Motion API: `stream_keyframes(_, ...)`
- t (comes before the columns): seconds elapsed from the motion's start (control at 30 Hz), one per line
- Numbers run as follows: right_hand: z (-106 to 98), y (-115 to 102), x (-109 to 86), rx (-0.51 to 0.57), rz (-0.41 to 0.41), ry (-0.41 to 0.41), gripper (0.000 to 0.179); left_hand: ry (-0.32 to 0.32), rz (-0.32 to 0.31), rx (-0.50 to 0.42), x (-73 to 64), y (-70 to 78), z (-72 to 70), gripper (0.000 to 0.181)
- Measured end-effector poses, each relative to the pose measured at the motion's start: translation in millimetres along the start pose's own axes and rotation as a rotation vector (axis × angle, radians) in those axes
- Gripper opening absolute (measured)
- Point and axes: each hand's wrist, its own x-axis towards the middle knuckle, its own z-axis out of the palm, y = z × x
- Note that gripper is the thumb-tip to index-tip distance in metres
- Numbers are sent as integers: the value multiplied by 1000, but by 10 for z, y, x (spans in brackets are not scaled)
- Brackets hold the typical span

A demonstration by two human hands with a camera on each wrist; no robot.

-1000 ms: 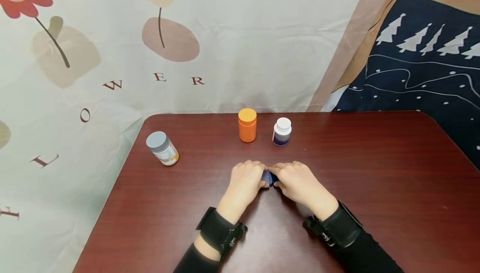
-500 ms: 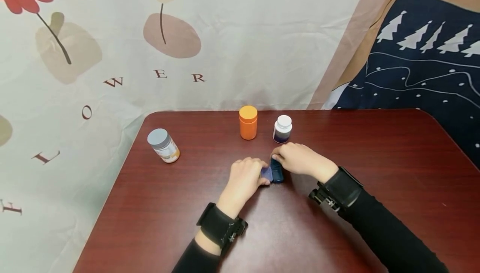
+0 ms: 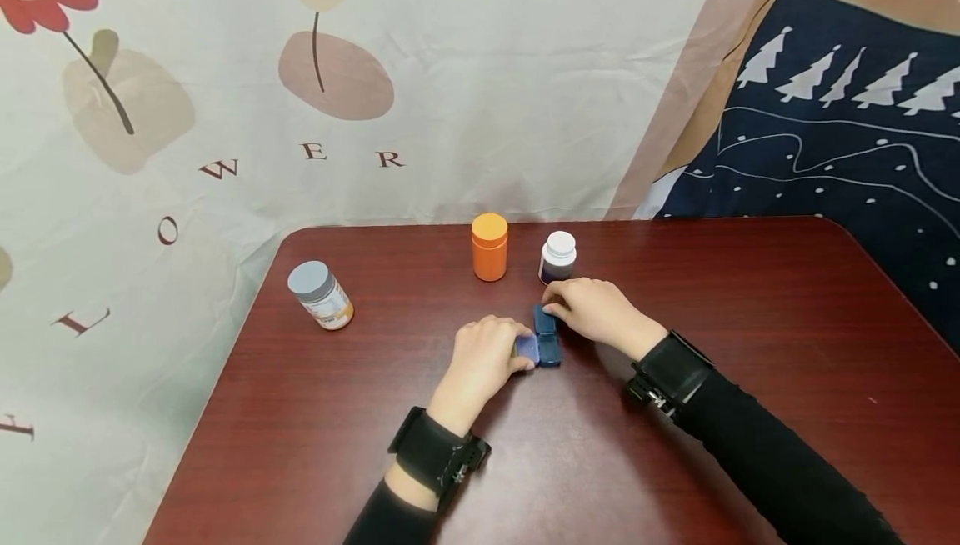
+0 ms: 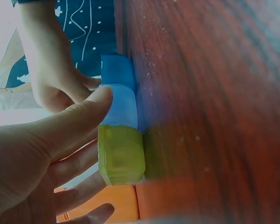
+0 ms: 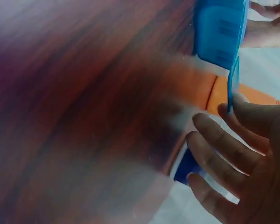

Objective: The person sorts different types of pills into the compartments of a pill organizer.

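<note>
A small pill box (image 3: 549,351) lies on the table, made up of dark blue, pale purple and yellow-green sections. Its dark blue end has the lid (image 3: 543,320) swung out flat toward the back. My left hand (image 3: 483,357) grips the other end. In the left wrist view, the thumb presses on the pale purple section (image 4: 123,109), beside the yellow-green section (image 4: 123,154). My right hand (image 3: 596,307) pinches the raised lid's far edge between thumb and forefinger; the right wrist view shows its other fingers spread. No contents are visible inside the blue compartment (image 5: 219,32).
Behind the hands stand an orange bottle (image 3: 489,249) and a white-capped bottle (image 3: 558,255), the latter just behind my right hand. A grey-lidded jar (image 3: 322,295) is farther left on the reddish-brown table (image 3: 337,412). A printed cloth (image 3: 450,112) hangs beyond the back edge.
My right hand has moved back and slightly right from the pill box's near body, and the dark blue lid has swung open with it. My left hand has stayed gripping the box.
</note>
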Motion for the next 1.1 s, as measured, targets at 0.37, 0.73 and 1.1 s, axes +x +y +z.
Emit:
stream_keyframes(0.37,-625,15,38,-101,-55,119,28,3,4,-9,10,-37,-8,39)
stream_keyframes(0.73,-542,38,451,-124,19,17,69,42,40,-25,16,-52,29,37)
stream_keyframes(1.1,-497,134,514,-105,29,2,46,1,4,-35,7,-11,-17,38)
